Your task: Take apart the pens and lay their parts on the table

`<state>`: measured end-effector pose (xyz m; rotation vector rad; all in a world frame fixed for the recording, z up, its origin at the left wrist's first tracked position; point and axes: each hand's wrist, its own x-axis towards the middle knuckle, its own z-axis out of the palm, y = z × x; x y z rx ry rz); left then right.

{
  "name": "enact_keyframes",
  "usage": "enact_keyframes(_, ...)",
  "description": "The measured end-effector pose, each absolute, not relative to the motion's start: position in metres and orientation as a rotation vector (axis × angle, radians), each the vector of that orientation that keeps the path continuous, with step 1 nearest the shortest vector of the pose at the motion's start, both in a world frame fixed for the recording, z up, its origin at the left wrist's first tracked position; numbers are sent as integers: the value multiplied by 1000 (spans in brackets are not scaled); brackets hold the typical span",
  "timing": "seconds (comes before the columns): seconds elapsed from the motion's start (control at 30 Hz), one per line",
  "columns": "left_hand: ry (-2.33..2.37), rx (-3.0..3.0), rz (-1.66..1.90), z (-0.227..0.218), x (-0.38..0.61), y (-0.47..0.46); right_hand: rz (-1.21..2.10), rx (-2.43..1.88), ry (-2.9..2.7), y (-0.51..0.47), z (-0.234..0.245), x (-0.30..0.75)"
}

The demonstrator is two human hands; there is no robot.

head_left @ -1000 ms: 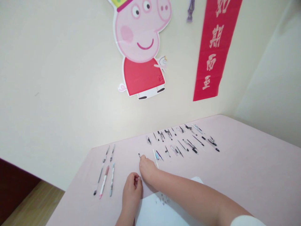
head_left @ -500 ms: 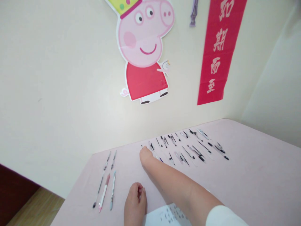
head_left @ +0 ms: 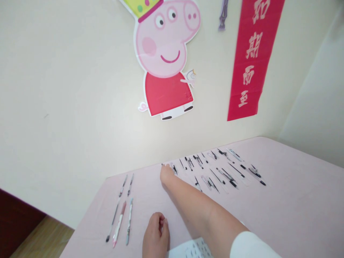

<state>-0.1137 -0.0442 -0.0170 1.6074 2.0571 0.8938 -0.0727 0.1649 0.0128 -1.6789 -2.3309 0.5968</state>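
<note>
My right hand (head_left: pixel 167 174) reaches to the far edge of the table, at the left end of rows of pens and pen parts (head_left: pixel 199 161). Its fingers are closed, and a small dark tip shows just beyond them; what they grip is mostly hidden. Nearer to me, my left hand (head_left: pixel 156 234) rests with curled fingers on the table beside a printed white sheet (head_left: pixel 197 249). Whether anything lies inside its fingers cannot be seen. On the left lie a pink and white pen (head_left: pixel 119 224), a pale blue pen (head_left: pixel 129 222) and a thin black-ended pen (head_left: pixel 113 220).
Two slim clear pens (head_left: pixel 123 185) lie farther back on the left. A pink cloth covers the table (head_left: pixel 295 200), which meets the wall behind. A pig cutout (head_left: pixel 168 93) and a red banner (head_left: pixel 251 71) hang on that wall.
The view has shifted slightly. My right forearm has come a little lower and now covers some pen parts in the near row. Both hands stay in nearly the same places.
</note>
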Motion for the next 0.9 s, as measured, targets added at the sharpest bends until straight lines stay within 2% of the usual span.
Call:
enact_keyframes(0.13, 2050, 1597, 903, -18, -115, -44, 663, -1769, -2262, 164, 11, -68)
enact_keyframes(0.53, 2052, 1608, 912, -20, -116, -43, 772, -1577, -2406, 164, 14, -44)
enact_keyframes(0.9, 2057, 1593, 940, -17, -114, -45, 640, -1449, -2388, 138, 0, -34)
